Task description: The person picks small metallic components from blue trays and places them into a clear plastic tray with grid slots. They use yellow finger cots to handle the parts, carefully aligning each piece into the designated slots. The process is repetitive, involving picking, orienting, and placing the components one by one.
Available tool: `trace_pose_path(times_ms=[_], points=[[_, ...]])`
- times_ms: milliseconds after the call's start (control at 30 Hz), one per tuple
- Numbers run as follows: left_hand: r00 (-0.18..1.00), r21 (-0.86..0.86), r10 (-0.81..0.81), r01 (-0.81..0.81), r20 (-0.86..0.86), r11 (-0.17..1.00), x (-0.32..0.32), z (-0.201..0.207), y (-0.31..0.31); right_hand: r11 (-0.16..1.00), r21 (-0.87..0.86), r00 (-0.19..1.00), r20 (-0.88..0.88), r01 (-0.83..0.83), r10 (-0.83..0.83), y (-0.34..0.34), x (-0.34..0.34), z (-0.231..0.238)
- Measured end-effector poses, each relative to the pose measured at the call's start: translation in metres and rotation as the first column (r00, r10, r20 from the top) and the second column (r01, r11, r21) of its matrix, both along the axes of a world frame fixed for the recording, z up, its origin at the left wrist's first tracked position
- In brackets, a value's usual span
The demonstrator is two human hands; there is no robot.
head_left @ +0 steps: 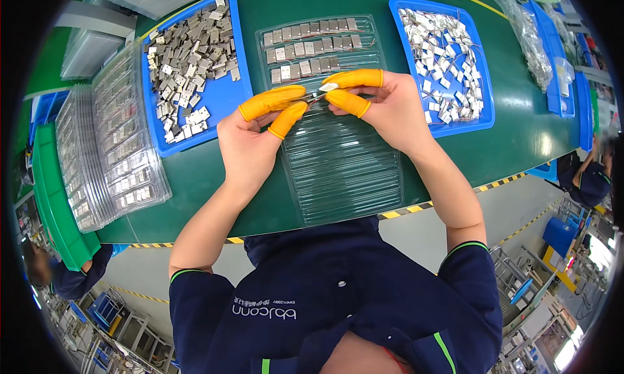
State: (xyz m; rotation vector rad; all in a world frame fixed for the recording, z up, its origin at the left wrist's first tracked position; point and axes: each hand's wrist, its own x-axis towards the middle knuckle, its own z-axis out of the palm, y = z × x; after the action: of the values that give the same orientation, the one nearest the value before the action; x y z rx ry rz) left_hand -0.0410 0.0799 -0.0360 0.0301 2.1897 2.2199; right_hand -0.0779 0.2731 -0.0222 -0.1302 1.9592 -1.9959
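Note:
Over the transparent ribbed tray (348, 172), my two hands meet, with yellow finger cots on thumbs and forefingers. Between its thumb and forefinger, my right hand (394, 107) pinches a small white connector (329, 86). My left hand (252, 136) is closed in a pinch just beside it, on a small grey metal piece (311, 97) that the finger cots mostly hide. A thin reddish wire shows between the fingertips. At the tray's far end, rows of small grey metal-cased connectors (312, 47) lie in the slots, some with wires trailing.
To the left, a blue bin (244, 91) holds many grey metal pieces; on the right, another blue bin (489, 107) holds white wired connectors. Stacked filled transparent trays (123, 140) stand at the far left beside a green bin (55, 198). Plastic bags (520, 36) lie at the back right.

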Motion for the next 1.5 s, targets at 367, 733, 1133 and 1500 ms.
trace_pose_path(times_ms=[367, 733, 1133, 1500], points=[[0.995, -0.315, -0.069, 0.041, -0.078, 0.948, -0.001, 0.007, -0.002, 0.927, 0.374, 0.963, -0.237, -0.029, 0.126, 0.003, 0.003, 0.001], [0.879, -0.567, -0.315, 0.064, -0.357, 0.821, -0.003, 0.013, -0.005, 0.835, 0.532, 0.927, -0.229, -0.138, 0.299, 0.011, 0.010, 0.016], [0.958, 0.202, -0.196, 0.154, 0.207, 0.967, 0.008, 0.034, -0.004, 0.964, -0.139, 0.966, 0.094, -0.229, 0.243, 0.013, 0.005, 0.016], [0.986, 0.230, 0.087, -0.119, 0.142, 0.966, 0.020, 0.030, 0.022, 1.000, -0.006, 0.964, -0.267, 0.002, -0.003, -0.002, 0.024, 0.014]])
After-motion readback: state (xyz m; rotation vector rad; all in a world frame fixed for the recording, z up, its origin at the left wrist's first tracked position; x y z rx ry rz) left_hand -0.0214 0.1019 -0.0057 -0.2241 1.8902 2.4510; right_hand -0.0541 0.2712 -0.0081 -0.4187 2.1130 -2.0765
